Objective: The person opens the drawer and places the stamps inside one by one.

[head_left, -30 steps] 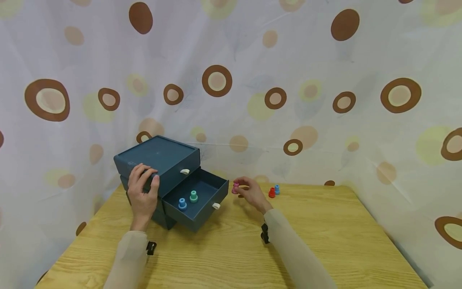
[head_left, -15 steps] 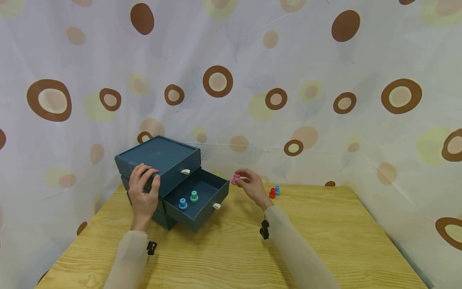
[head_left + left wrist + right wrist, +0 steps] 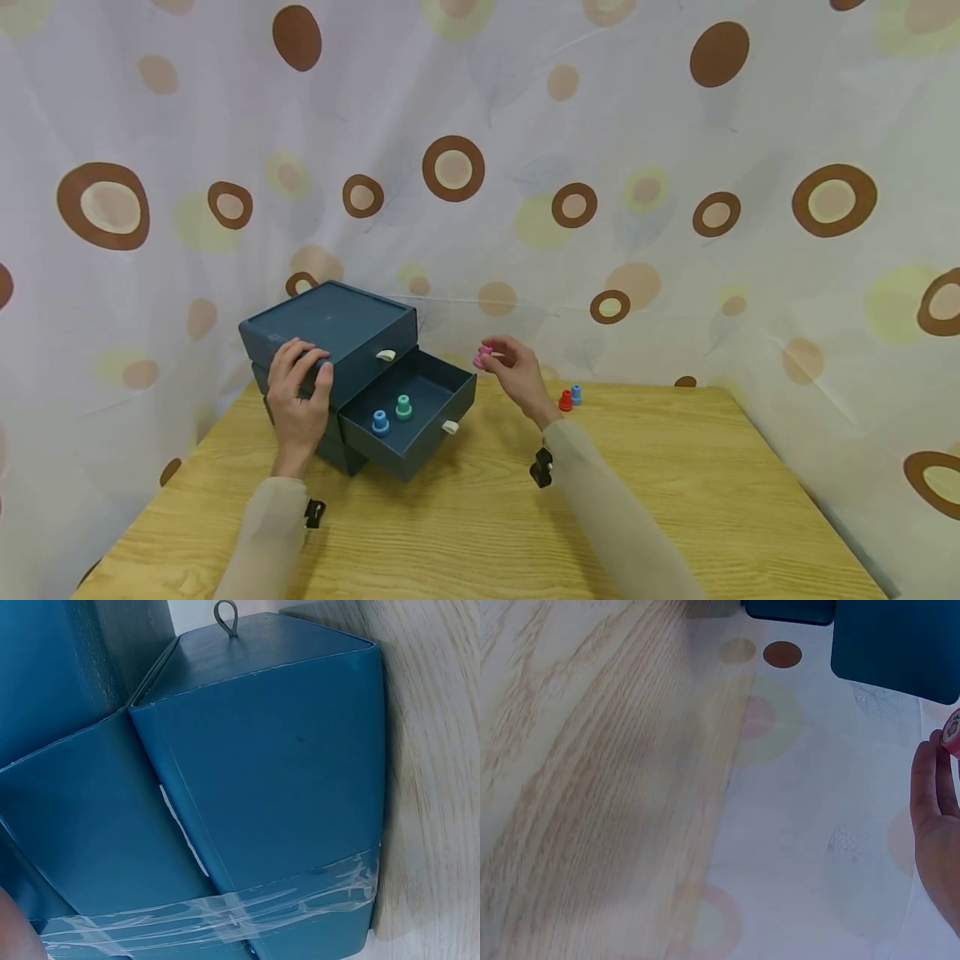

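A dark blue drawer cabinet (image 3: pixel 330 321) stands at the left of the table. My left hand (image 3: pixel 297 400) holds its near top corner, fingers bent over the edge. In the left wrist view, the cabinet's side (image 3: pixel 270 772) fills most of the picture and only a bit of fingertip shows. One drawer (image 3: pixel 438 437) is pulled out, with a blue stamp (image 3: pixel 380 423) and a green stamp (image 3: pixel 404 407) standing inside. Just right of that drawer, my right hand (image 3: pixel 519 377) pinches a pink stamp (image 3: pixel 481 359) in the air. Its printed end (image 3: pixel 952 727) shows in the right wrist view.
A red stamp (image 3: pixel 566 400) and another blue stamp (image 3: pixel 576 394) stand close together on the wooden table (image 3: pixel 600 517), right of my right hand. A patterned curtain (image 3: pixel 495 250) hangs behind the table. White pull tabs (image 3: pixel 450 427) stick out from the drawer fronts.
My right hand has lifted the pink stamp off the table, raising it and shifting slightly left toward the open drawer. The left hand keeps its place on the cabinet.
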A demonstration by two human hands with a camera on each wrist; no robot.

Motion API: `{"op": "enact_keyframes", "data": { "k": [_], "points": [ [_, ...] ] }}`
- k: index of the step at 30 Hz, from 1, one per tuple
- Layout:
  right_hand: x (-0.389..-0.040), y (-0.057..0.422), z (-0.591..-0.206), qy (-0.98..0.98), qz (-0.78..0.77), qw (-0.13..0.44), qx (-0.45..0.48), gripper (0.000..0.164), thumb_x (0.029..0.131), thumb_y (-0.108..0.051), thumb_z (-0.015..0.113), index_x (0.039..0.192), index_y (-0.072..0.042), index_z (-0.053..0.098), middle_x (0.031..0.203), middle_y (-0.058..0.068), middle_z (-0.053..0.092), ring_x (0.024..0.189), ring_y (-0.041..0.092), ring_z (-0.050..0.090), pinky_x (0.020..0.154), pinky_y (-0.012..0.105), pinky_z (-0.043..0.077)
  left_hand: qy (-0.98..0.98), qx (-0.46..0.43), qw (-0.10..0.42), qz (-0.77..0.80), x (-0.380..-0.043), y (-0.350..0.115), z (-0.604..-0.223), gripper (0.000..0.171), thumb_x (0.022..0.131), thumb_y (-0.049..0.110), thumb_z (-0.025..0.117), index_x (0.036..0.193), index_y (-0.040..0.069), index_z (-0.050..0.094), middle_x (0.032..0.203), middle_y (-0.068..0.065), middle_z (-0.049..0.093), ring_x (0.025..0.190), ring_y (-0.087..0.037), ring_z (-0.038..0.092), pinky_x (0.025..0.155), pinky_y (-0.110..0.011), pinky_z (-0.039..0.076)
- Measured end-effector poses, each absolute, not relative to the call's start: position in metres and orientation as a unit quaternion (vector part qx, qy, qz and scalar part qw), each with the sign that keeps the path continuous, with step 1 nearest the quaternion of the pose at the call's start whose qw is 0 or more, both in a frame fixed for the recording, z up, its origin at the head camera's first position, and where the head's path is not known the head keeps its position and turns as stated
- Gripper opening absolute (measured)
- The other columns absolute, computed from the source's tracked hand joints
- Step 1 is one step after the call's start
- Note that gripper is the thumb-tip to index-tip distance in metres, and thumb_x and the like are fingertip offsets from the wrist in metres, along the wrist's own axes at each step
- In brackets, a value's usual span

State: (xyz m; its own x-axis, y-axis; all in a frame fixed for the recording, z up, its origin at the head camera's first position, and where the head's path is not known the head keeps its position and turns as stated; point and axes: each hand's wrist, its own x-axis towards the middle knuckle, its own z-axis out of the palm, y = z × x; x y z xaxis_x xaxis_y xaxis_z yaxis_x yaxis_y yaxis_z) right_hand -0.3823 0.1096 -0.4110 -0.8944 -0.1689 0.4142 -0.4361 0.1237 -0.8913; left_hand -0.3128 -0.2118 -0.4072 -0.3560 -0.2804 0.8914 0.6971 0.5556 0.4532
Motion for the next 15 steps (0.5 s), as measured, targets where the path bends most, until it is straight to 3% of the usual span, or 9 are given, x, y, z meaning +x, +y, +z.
{"op": "enact_keyframes", "data": {
  "k": [13, 15],
  "points": [
    [-0.366, 0.099, -0.39, -0.741, 0.622, 0.089, 0.236, 0.029, 0.096, -0.003, 0.059, 0.124, 0.005, 0.06, 0.12, 0.029, 0.062, 0.112, 0.039, 0.064, 0.094, 0.038, 0.055, -0.695, -0.148, 0.548, -0.441, -0.314, -0.213, -0.409, 0.02, 0.089, 0.018, 0.064, 0.099, 0.005, 0.074, 0.112, -0.017, 0.064, 0.129, -0.031, 0.049, 0.114, -0.051, 0.029],
    [-0.367, 0.097, -0.387, -0.747, 0.611, 0.099, 0.243, 0.028, 0.095, -0.006, 0.061, 0.122, 0.003, 0.061, 0.119, 0.026, 0.064, 0.111, 0.037, 0.065, 0.094, 0.039, 0.055, -0.694, -0.15, 0.549, -0.441, -0.317, -0.212, -0.406, 0.02, 0.089, 0.018, 0.064, 0.099, 0.005, 0.074, 0.112, -0.017, 0.064, 0.129, -0.031, 0.049, 0.114, -0.051, 0.029]
  ]
}}
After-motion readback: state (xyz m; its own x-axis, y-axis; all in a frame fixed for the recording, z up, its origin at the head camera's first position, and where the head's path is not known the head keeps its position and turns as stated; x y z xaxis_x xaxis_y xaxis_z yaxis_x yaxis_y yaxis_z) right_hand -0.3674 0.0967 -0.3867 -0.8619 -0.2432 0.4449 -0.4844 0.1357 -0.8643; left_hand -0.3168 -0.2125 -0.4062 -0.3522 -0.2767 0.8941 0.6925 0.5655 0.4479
